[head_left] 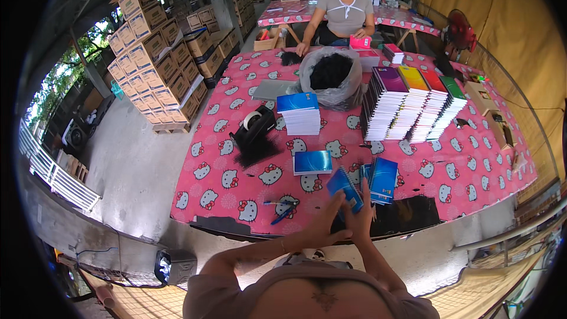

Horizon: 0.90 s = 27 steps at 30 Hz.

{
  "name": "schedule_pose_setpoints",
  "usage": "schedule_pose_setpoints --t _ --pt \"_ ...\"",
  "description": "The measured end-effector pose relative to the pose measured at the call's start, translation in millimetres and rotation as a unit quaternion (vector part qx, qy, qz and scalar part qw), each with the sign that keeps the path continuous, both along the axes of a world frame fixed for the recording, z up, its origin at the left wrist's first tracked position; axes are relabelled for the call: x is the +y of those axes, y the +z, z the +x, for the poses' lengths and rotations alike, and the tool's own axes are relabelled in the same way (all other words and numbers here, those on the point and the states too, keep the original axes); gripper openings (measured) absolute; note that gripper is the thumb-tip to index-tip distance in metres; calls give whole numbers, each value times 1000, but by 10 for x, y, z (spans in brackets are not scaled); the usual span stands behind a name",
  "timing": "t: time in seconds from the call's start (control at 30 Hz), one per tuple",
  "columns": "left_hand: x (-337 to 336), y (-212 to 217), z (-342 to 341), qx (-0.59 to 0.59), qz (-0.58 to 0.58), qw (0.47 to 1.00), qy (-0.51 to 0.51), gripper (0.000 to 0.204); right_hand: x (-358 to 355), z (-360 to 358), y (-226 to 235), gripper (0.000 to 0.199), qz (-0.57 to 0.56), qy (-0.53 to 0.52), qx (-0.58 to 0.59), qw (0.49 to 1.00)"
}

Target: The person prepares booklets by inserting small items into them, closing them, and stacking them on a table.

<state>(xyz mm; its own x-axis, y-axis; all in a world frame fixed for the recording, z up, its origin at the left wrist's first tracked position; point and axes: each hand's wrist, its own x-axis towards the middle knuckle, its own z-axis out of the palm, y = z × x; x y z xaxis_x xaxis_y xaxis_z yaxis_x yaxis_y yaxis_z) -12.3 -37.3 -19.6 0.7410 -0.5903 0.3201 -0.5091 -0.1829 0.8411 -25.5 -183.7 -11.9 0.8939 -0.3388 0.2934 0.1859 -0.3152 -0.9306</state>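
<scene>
Both my hands meet over the near edge of the pink-patterned table (236,183). My left hand (325,224) and my right hand (359,215) together hold a small blue spiral notebook (344,188), tilted on edge. Just to its right a second blue notebook (383,180) stands up on the table. A flat blue notebook (312,162) lies a little farther out. A black sheet (407,212) lies along the table edge under my right hand.
A stack of blue notebooks (299,113), a black tape dispenser (254,125), blue-handled scissors (283,207), tall rows of coloured notebooks (413,103) and a plastic bag of black bits (331,77) are on the table. A person (345,15) sits opposite. Stacked cartons (156,53) stand left.
</scene>
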Motion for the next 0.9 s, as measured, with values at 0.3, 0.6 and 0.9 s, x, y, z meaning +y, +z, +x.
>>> schedule_pose_setpoints --t 0.3,0.6,0.9 --pt "389 -599 319 314 -117 938 92 33 -21 140 -20 31 -320 128 -67 936" --pt "472 -976 459 81 32 977 194 33 174 430 -591 21 -375 132 -46 916" --pt "766 -992 502 -170 293 902 269 44 203 443 -678 26 -363 153 11 919"
